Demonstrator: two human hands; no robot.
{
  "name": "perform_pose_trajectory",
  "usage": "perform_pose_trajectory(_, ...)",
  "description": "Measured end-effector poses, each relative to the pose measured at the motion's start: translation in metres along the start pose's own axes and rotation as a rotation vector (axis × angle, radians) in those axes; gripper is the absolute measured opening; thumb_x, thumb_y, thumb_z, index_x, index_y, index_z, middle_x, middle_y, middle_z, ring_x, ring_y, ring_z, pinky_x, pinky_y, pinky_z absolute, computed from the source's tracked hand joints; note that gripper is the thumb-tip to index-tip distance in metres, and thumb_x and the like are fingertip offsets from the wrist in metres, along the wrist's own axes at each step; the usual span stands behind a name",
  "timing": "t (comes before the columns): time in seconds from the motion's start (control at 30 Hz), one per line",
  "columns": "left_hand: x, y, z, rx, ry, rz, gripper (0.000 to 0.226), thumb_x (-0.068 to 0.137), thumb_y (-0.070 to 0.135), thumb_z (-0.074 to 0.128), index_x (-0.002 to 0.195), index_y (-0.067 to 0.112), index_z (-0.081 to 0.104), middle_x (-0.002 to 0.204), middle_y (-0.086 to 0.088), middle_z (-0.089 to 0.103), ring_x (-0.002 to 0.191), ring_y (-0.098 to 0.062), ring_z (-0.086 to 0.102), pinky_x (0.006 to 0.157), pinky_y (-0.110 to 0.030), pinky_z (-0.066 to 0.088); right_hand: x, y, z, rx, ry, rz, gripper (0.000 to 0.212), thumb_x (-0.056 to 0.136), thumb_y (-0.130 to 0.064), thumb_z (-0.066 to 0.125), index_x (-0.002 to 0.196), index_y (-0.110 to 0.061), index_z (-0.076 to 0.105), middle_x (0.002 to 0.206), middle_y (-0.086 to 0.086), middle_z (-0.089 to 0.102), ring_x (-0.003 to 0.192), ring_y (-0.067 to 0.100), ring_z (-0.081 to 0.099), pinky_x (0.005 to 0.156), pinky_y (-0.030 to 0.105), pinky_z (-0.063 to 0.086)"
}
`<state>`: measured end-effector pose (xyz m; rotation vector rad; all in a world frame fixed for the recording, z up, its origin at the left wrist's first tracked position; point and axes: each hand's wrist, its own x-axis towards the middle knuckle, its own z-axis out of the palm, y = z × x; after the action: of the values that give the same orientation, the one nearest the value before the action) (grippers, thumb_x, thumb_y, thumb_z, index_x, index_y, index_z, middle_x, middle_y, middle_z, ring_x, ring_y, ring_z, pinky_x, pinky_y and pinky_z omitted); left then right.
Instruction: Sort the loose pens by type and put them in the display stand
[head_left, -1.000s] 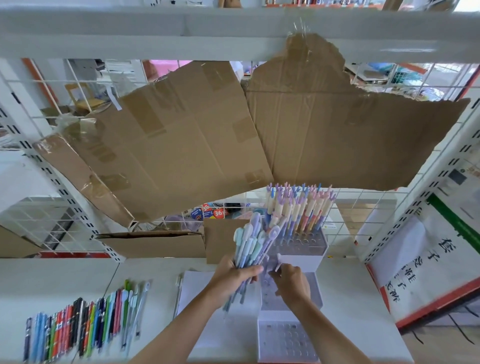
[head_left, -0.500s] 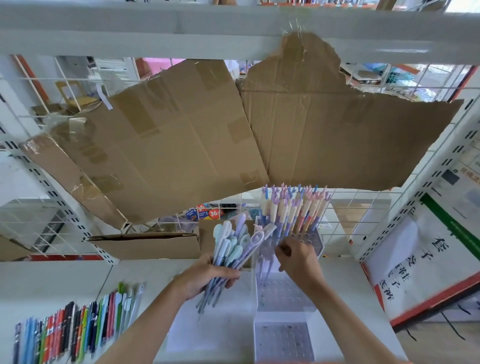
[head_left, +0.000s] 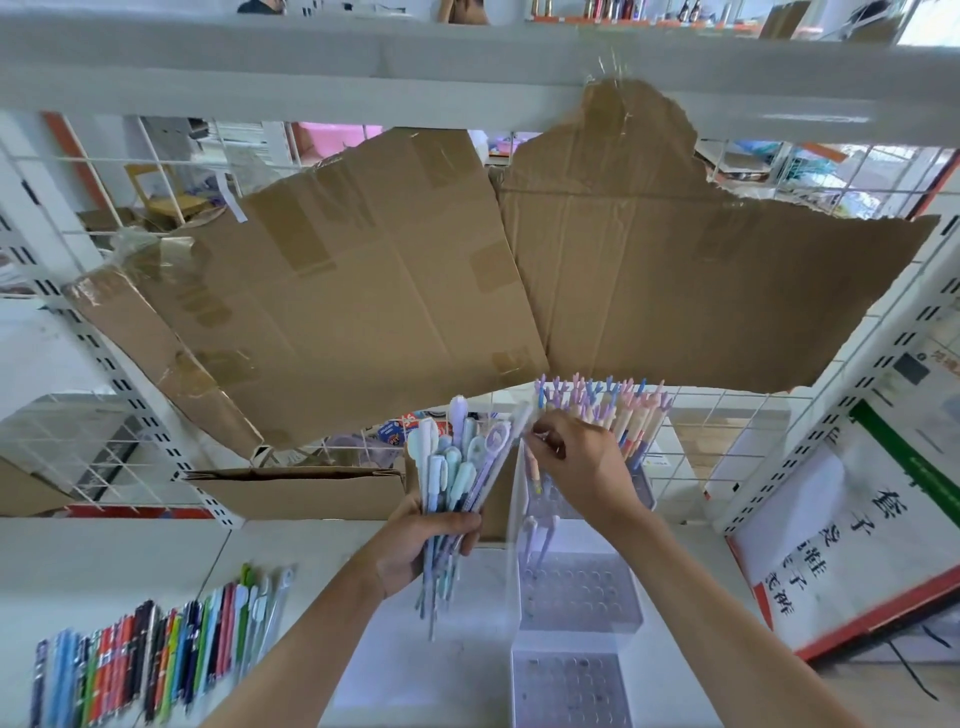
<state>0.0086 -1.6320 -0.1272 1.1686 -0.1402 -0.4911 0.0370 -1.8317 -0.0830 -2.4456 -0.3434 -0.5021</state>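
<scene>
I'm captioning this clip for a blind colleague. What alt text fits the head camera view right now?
A person's left hand grips a bunch of pastel pens while the right hand pinches one pen at a clear tiered display stand, whose back row already holds pens. More colourful pens lie in a row on the white shelf, lower left.

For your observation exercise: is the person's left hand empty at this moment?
No. The left hand grips a bundle of pastel pens, fingers curled round their barrels beside the display stand.
</scene>
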Motion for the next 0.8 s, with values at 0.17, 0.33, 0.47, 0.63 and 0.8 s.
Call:
perform_pose_trajectory(0.17,-0.001,-0.004,-0.008,-0.021,0.032,0.008,0.050,0.052,0.021,0.091,0.090,0.004,0.062,0.066,-0.014,0.057,0.052,-0.020,0.053,0.055,-0.026,0.049,0.006,0.001,-0.010,-0.183,-0.050,0.075,0.024,0.096,-0.027,0.050,0.100,-0.005,0.061,0.077,0.012,0.070,0.070,0.031,0.065,0.060,0.033,0.051)
perform_pose_trajectory(0.33,0.000,-0.008,-0.006,-0.006,0.062,0.003,0.029,0.067,0.005,0.073,0.092,0.001,0.058,0.064,-0.011,0.056,0.051,-0.019,0.051,0.054,-0.025,0.047,0.007,0.002,-0.012,-0.286,-0.077,0.093,0.029,0.098,-0.034,0.046,0.102,-0.009,0.059,0.083,0.007,0.070,0.074,0.028,0.066,0.062,0.031,0.050)
perform_pose_trajectory(0.47,-0.001,-0.010,-0.003,0.004,0.057,0.017,0.025,0.069,0.003,0.069,0.091,0.000,0.057,0.065,-0.011,0.056,0.052,-0.019,0.051,0.054,-0.025,0.046,0.004,0.001,-0.012,-0.251,-0.028,0.059,0.028,0.096,-0.031,0.052,0.094,-0.003,0.059,0.073,0.009,0.067,0.065,0.029,0.064,0.055,0.030,0.046)
perform_pose_trajectory(0.63,-0.003,-0.015,-0.001,0.008,0.067,0.016,0.022,0.069,0.002,0.067,0.089,-0.001,0.059,0.067,-0.011,0.057,0.054,-0.020,0.052,0.057,-0.027,0.046,-0.009,0.001,-0.006,-0.106,0.000,0.044,0.017,0.091,-0.016,0.059,0.082,-0.002,0.060,0.059,0.007,0.062,0.050,0.026,0.056,0.051,0.033,0.048)
perform_pose_trajectory(0.8,-0.005,-0.024,0.005,0.043,0.038,-0.012,0.018,0.071,0.003,0.069,0.088,0.000,0.065,0.068,-0.012,0.055,0.057,-0.021,0.052,0.057,-0.027,0.045,-0.033,-0.016,-0.002,0.409,-0.344,0.220,0.008,0.088,-0.008,0.060,0.081,-0.010,0.063,0.057,-0.006,0.060,0.041,0.002,0.046,0.048,0.016,0.039)
